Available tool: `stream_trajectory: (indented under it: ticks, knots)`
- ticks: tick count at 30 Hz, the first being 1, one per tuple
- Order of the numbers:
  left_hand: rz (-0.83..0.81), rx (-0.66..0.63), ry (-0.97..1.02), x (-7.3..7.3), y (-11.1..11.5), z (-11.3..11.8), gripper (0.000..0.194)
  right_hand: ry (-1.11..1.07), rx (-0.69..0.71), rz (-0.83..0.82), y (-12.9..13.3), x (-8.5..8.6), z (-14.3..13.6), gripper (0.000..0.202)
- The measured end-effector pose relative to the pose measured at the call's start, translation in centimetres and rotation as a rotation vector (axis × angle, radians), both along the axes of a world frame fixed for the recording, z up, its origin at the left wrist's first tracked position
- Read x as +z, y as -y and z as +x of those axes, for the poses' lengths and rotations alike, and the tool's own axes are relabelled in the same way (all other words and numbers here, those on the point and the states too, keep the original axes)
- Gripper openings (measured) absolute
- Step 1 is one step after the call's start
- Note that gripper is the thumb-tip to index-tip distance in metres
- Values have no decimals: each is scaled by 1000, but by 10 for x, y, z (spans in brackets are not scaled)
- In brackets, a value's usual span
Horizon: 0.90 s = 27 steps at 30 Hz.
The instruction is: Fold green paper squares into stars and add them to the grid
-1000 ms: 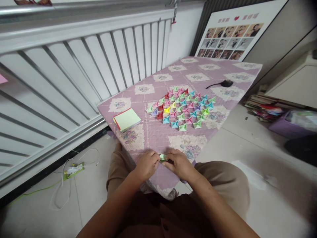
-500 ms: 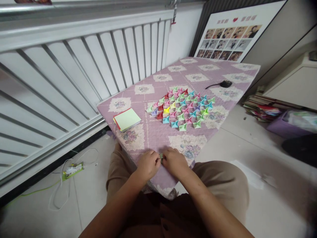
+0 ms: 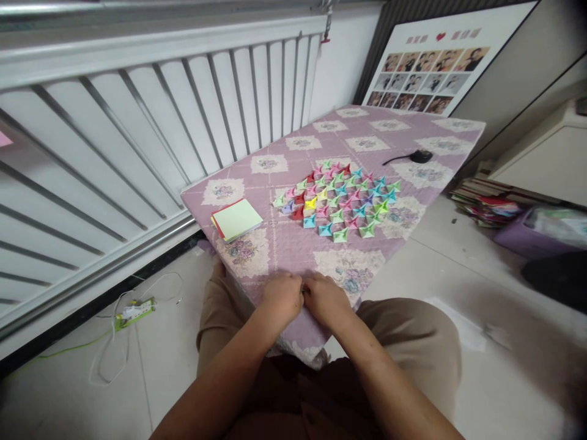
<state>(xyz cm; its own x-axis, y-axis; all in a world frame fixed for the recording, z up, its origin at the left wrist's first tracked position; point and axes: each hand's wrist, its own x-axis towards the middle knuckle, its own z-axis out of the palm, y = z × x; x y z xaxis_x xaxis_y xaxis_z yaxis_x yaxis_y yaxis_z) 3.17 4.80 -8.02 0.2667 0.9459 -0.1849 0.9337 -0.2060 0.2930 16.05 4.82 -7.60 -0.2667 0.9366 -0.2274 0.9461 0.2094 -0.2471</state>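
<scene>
My left hand (image 3: 283,296) and my right hand (image 3: 325,298) meet over the near end of the table, both closed with fingers bent. They pinch a small folded piece of green paper between them; the fingers now hide nearly all of it. Beyond them several folded paper pieces (image 3: 337,216) in green, pink, red, blue and yellow stand in slanting rows on the cloth. To the left lies a stack of square paper sheets (image 3: 237,218), pale green on top, with a red edge showing below.
A purple floral cloth (image 3: 287,256) covers the narrow table. A white radiator (image 3: 183,116) runs along its left side. A black object with a cable (image 3: 420,156) lies at the far right. A photo board (image 3: 426,67) leans behind, and a power strip (image 3: 135,313) rests on the floor.
My left hand has turned inward and shifted slightly right, closing against my right hand. The green paper between them is less visible now. The camera view has shifted slightly.
</scene>
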Motion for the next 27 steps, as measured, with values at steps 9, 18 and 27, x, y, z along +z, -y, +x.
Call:
stream_trajectory:
  ticks: [9, 18, 27]
  knots:
    - [-53, -33, -102, 12, 7, 6, 25, 52, 14, 60, 6, -2, -2, 25]
    - [-138, -11, -156, 22, 0, 13, 28, 64, 14, 21, 4, 2, -3, 27]
    - [-156, 10, -158, 21, -5, 13, 27, 82, 19, -18, 1, 9, -7, 32]
